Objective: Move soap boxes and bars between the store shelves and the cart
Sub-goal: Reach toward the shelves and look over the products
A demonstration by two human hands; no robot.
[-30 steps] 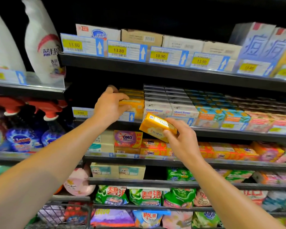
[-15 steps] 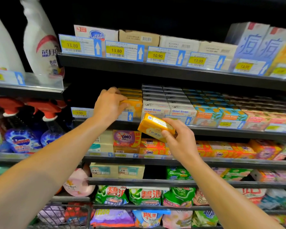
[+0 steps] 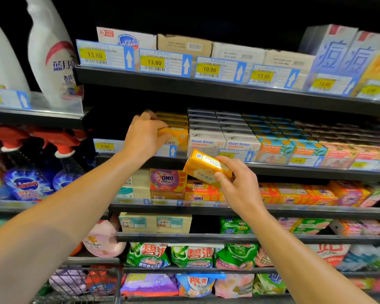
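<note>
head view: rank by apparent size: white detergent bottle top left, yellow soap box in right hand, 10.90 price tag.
1. White detergent bottle, clearly largest.
2. Yellow soap box, held in the right hand.
3. 10.90 price tag.
The last two look close, and the box sits nearer the camera, so that order is unsure.

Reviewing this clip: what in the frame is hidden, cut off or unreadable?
- Head view: the left hand covers the near end of the yellow soap box on the shelf, so its label is partly hidden.
- The right hand hides one end of the held yellow soap box; its small print is unreadable.
- The cart is cut off by the bottom edge.
- The far-right price tags are blurred.
</note>
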